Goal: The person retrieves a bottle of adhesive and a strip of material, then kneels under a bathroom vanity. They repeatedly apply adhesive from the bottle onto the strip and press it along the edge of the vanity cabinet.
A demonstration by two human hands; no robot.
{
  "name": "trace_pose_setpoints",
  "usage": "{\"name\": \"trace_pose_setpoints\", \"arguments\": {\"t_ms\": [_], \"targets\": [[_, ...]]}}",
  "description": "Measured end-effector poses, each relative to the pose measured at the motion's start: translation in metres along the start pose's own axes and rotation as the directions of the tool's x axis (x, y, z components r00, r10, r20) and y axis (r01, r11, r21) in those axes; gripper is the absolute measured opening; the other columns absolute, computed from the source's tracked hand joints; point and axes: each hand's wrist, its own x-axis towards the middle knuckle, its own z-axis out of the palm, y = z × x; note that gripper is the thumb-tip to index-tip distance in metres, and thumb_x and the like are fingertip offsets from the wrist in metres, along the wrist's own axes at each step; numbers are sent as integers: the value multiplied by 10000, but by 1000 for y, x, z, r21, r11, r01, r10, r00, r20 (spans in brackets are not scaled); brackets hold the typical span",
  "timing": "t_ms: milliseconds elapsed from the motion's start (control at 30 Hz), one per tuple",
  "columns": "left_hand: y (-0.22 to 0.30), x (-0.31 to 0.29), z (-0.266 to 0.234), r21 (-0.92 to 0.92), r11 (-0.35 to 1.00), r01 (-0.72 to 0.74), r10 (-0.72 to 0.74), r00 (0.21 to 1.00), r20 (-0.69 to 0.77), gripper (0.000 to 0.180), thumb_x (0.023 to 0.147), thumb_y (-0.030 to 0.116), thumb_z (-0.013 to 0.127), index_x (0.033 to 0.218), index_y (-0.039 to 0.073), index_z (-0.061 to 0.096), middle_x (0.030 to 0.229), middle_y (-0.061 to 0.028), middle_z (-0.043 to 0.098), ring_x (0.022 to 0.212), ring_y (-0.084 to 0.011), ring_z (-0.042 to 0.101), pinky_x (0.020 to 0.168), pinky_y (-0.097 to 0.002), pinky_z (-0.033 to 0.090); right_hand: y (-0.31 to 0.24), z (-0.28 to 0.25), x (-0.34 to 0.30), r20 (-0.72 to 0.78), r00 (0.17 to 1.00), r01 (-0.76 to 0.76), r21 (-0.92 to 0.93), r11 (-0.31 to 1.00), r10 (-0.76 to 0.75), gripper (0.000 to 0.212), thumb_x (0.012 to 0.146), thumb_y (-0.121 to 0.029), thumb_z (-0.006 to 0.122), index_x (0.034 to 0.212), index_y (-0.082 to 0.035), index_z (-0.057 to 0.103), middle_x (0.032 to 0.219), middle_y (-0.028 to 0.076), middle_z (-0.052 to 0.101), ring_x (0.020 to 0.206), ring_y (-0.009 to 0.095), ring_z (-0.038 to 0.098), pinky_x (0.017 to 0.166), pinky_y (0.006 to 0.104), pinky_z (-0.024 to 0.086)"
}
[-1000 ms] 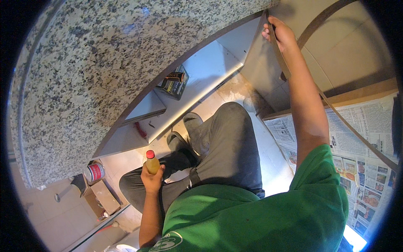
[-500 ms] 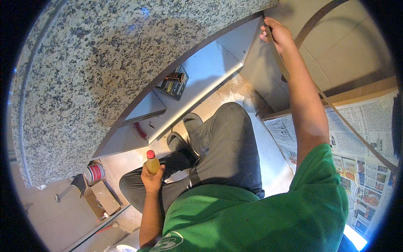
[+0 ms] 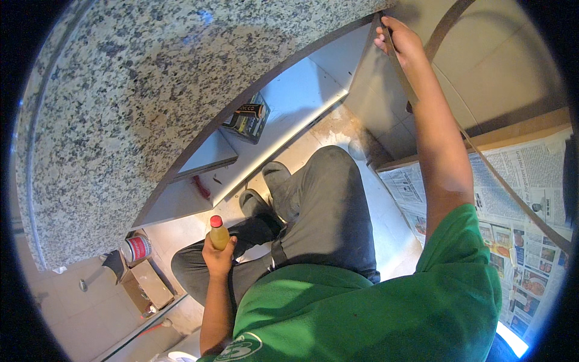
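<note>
My left hand point(image 3: 217, 259) is wrapped round a small clear bottle point(image 3: 219, 236) of yellowish liquid with a red cap, held upright above my bent leg. With my right arm stretched far forward, my right hand point(image 3: 403, 43) grips a long, thin brown strip point(image 3: 502, 182), like edge banding. The hand is at the right end of the cabinet point(image 3: 341, 51), close under the rim of the speckled granite countertop point(image 3: 114, 127). From there the strip runs back past my forearm to the right, and a loop of it point(image 3: 447, 25) curves up beside the wall.
A dark printed box point(image 3: 250, 120) stands inside the cabinet near a loose board point(image 3: 208, 158) and a red object point(image 3: 201, 187). Newspaper point(image 3: 522, 241) covers a panel at right. At lower left are a can point(image 3: 137, 247) and an open cardboard box point(image 3: 152, 283).
My right hand has shifted slightly up and forward along the cabinet edge, and the strip's loop has swung a little left. My left hand and the bottle have stayed in place.
</note>
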Motion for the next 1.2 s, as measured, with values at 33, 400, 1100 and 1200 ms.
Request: {"name": "trace_pose_setpoints", "arguments": {"t_ms": [33, 400, 1100, 1200], "targets": [[1, -1, -1, 18, 1000, -22, 23, 1000, -7, 374, 808, 177, 873, 1053, 11, 644, 888, -55, 685, 793, -155, 620, 769, -317, 526, 0, 3, -1, -1, 1000, 2, 9, 1000, -2, 317, 1035, -208, 585, 1297, -31, 595, 941, 75, 640, 718, 162, 616, 658, 336, 635], [7, -3, -2, 62, 998, 6, -5, 1000, -10, 401, 801, 206, 883, 1059, 15, 642, 879, -60, 679, 784, -159, 620, 753, -318, 526, 7, 14, -20, 14, 1000, 14, 28, 1000, -14, 333, 1031, -197, 579, 1329, -47, 583, 862, 34, 584, 718, 148, 598, 649, 353, 624], [7, -3, 2, 197, 978, -62, 62, 998, 7, 411, 806, 221, 879, 1063, 9, 639, 897, -70, 701, 789, -162, 640, 766, -319, 535, 19, 36, 0, -21, 999, 37, 314, 949, -32, 297, 1044, -151, 562, 1317, -34, 560, 729, 13, 536, 545, 153, 540, 540, 371, 576], [6, -4, 2, 163, 984, -71, 70, 997, 13, 410, 805, 227, 877, 1061, 12, 639, 886, -75, 697, 780, -170, 642, 760, -322, 534, 25, 27, -9, -2, 998, 67, 320, 945, -70, 470, 1044, -148, 562, 1477, -2, 453, 741, 15, 540, 539, 150, 538, 525, 353, 577]]}}
